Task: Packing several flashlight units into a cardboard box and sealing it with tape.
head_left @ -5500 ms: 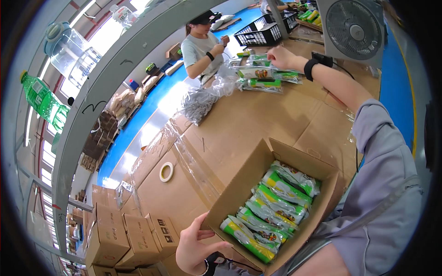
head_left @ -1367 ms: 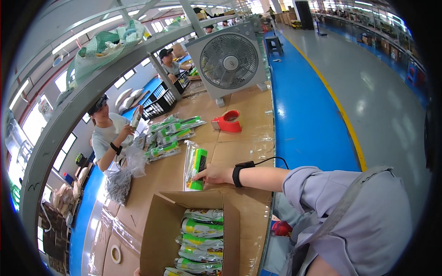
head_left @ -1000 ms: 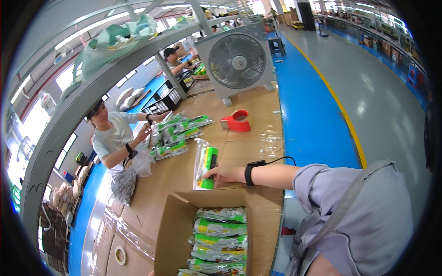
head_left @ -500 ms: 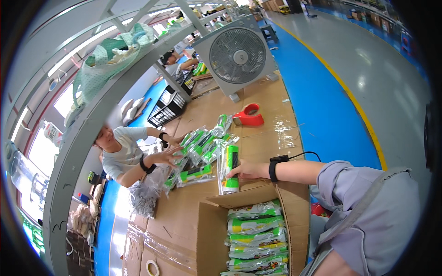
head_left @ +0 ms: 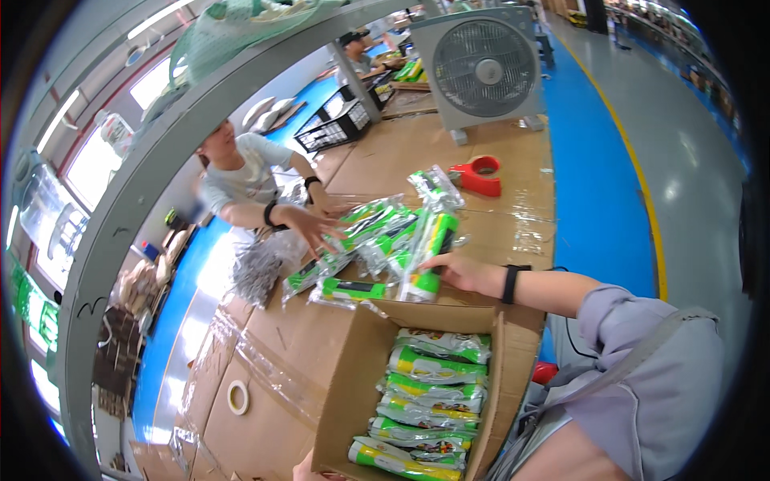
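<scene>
My right hand grips the lower end of a clear packet with a green and white pack inside, held just beyond the far rim of an open cardboard box. Stacked in the box are several similar green and white packets. More packets lie in a loose pile on the cardboard-covered table. Only a sliver of my left hand shows at the lower edge, by the box's near corner. Its grip is hidden.
Across the table a co-worker's hand rests on the packet pile. A red tape dispenser and a grey box fan stand farther back. A tape roll lies left of the box, near a bundle of clear bags. Black crates sit behind.
My right hand has brought the packet from the table's middle toward the box rim. The co-worker has reached a hand onto the pile. The view has swung left.
</scene>
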A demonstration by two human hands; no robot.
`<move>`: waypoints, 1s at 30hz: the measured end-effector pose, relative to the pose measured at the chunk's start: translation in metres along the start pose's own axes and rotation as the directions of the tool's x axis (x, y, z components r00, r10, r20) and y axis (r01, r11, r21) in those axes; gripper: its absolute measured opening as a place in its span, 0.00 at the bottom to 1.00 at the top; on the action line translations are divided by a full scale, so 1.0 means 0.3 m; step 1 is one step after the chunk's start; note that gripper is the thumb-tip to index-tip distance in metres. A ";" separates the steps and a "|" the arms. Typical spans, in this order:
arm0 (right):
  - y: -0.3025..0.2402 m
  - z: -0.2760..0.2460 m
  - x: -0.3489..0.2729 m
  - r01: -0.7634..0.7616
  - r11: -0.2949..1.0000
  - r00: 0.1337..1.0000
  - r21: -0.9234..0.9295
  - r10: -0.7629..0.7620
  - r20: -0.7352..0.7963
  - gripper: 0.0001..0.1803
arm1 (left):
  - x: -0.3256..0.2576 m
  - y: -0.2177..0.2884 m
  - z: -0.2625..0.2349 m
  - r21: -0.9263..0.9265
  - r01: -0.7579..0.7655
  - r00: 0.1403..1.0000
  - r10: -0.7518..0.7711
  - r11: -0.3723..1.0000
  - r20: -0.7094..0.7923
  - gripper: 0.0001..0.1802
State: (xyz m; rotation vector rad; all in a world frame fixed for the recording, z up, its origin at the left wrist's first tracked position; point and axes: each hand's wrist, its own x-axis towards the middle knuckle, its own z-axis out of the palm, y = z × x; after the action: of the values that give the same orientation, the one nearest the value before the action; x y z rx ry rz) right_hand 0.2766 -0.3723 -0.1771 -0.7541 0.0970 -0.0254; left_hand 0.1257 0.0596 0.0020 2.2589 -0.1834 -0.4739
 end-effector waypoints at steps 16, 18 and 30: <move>-0.433 -0.006 -0.447 0.492 0.844 0.832 -0.211 -0.528 -0.173 0.15 | 0.134 0.033 0.128 0.219 0.010 1.000 -0.009 0.976 -0.007 0.38; -0.450 0.027 -0.441 0.485 0.863 0.846 -0.143 -0.505 -0.174 0.16 | 0.202 0.028 0.186 -0.533 -0.397 0.888 0.459 0.747 -0.018 0.55; -0.512 -0.070 -0.568 0.643 0.724 0.722 -0.251 -0.682 -0.116 0.27 | 0.220 0.152 0.263 -0.574 -0.229 0.973 0.175 0.786 -0.148 0.27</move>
State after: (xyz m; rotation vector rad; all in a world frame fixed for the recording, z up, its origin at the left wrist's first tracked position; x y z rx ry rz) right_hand 0.1069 -0.4888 -0.0737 -0.9515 0.0129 -0.8051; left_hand 0.1562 -0.0437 -0.0303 1.6167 -0.1995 -0.2641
